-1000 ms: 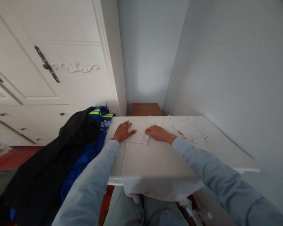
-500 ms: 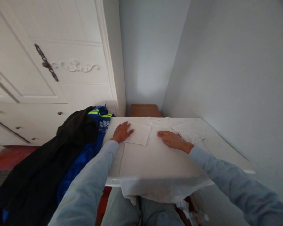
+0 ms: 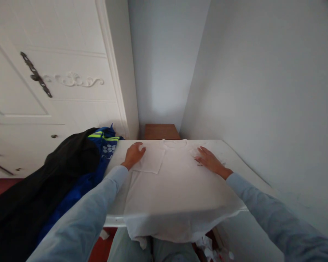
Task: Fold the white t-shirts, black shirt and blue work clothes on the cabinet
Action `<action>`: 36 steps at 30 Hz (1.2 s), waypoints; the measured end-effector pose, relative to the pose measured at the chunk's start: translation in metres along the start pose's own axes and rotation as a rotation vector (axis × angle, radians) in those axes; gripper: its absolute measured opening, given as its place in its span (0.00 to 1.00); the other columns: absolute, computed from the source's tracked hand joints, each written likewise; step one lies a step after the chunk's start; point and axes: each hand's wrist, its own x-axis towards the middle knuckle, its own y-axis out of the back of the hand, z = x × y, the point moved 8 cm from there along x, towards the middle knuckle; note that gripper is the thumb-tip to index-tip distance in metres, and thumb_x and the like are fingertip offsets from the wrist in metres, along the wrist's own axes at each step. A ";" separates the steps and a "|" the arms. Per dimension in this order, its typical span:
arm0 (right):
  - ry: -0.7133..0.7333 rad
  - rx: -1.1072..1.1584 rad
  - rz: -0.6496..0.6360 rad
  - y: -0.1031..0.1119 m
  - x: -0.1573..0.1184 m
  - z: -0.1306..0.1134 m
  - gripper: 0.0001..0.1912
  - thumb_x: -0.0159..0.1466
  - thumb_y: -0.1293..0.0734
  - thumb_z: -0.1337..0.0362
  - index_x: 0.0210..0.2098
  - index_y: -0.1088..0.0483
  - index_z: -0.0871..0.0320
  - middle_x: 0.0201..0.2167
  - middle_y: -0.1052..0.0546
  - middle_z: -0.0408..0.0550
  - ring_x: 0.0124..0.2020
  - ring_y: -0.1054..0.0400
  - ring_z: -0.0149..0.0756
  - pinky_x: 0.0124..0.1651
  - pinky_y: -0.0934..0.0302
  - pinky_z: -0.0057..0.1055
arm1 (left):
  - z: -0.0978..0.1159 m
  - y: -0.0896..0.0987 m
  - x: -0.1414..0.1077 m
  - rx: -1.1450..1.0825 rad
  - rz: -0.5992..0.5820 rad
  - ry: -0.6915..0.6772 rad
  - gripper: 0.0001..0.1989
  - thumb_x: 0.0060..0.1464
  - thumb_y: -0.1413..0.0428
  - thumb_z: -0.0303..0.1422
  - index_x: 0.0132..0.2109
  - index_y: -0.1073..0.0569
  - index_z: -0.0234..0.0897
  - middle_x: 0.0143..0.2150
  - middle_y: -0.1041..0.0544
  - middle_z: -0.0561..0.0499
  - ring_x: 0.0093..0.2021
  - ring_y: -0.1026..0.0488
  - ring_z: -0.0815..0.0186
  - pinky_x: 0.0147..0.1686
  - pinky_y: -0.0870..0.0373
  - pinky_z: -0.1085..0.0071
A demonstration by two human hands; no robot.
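Observation:
A white T-shirt (image 3: 175,189) is spread on the white table, collar at the far edge and hem hanging over the near edge. Its left-hand sleeve (image 3: 151,162) is folded inward over the body. At that sleeve's outer edge rests my left hand (image 3: 134,155), thumb apart from the fingers, which are partly bent. My right hand (image 3: 211,160) lies with spread fingers on the shirt's right-hand sleeve area, covering part of it. Beside its fingertips, a small dark print (image 3: 199,165) shows on the chest.
Black clothing (image 3: 71,156) and a blue garment with yellow-green stripes (image 3: 107,149) drape over the left end of the white table (image 3: 116,221). A white wardrobe (image 3: 71,62) stands at left, a brown wooden piece (image 3: 161,131) behind, a grey wall (image 3: 262,91) at right.
My right hand has moved right, from the shirt's chest onto the right-hand sleeve area, and the dark print now shows. My left hand stays by the folded sleeve, its fingers less flat. The view has turned slightly right.

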 end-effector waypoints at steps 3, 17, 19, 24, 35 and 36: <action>-0.021 -0.021 -0.052 -0.016 0.004 0.000 0.33 0.72 0.48 0.51 0.72 0.44 0.57 0.70 0.39 0.58 0.72 0.48 0.53 0.70 0.47 0.54 | 0.055 -0.019 -0.012 0.069 -0.097 -0.275 0.30 0.66 0.55 0.49 0.66 0.34 0.36 0.70 0.35 0.42 0.72 0.43 0.56 0.70 0.48 0.59; -0.027 -0.079 -0.059 -0.031 0.016 0.002 0.34 0.73 0.51 0.49 0.70 0.41 0.61 0.71 0.41 0.60 0.72 0.48 0.52 0.70 0.48 0.51 | 0.062 -0.056 -0.009 0.185 -0.276 -0.349 0.36 0.66 0.63 0.56 0.71 0.42 0.40 0.75 0.46 0.42 0.75 0.51 0.54 0.71 0.56 0.52; -0.020 -0.071 -0.054 -0.031 0.019 0.002 0.33 0.73 0.51 0.49 0.70 0.41 0.59 0.71 0.41 0.59 0.72 0.48 0.53 0.70 0.48 0.53 | 0.061 -0.058 -0.007 0.172 -0.278 -0.333 0.36 0.66 0.62 0.55 0.71 0.42 0.40 0.75 0.46 0.41 0.75 0.51 0.53 0.71 0.56 0.51; -0.019 -0.073 -0.071 -0.028 0.018 -0.002 0.34 0.73 0.51 0.50 0.70 0.41 0.62 0.71 0.42 0.61 0.72 0.48 0.53 0.70 0.49 0.51 | 0.060 -0.062 -0.003 0.131 -0.281 -0.322 0.34 0.67 0.61 0.53 0.71 0.40 0.41 0.75 0.46 0.43 0.75 0.52 0.53 0.71 0.56 0.51; 0.089 0.000 0.027 0.018 0.017 -0.100 0.34 0.74 0.50 0.47 0.70 0.43 0.64 0.71 0.42 0.69 0.72 0.50 0.55 0.69 0.49 0.57 | 0.092 -0.008 -0.007 -0.054 -0.173 -0.315 0.28 0.71 0.65 0.45 0.64 0.30 0.40 0.67 0.30 0.47 0.70 0.40 0.59 0.69 0.44 0.61; 0.162 0.028 0.048 0.020 0.008 -0.124 0.33 0.74 0.49 0.48 0.70 0.43 0.63 0.71 0.43 0.68 0.73 0.50 0.54 0.69 0.49 0.56 | 0.101 -0.011 -0.024 -0.047 -0.182 -0.373 0.28 0.70 0.63 0.47 0.65 0.32 0.39 0.69 0.33 0.46 0.72 0.43 0.59 0.69 0.45 0.60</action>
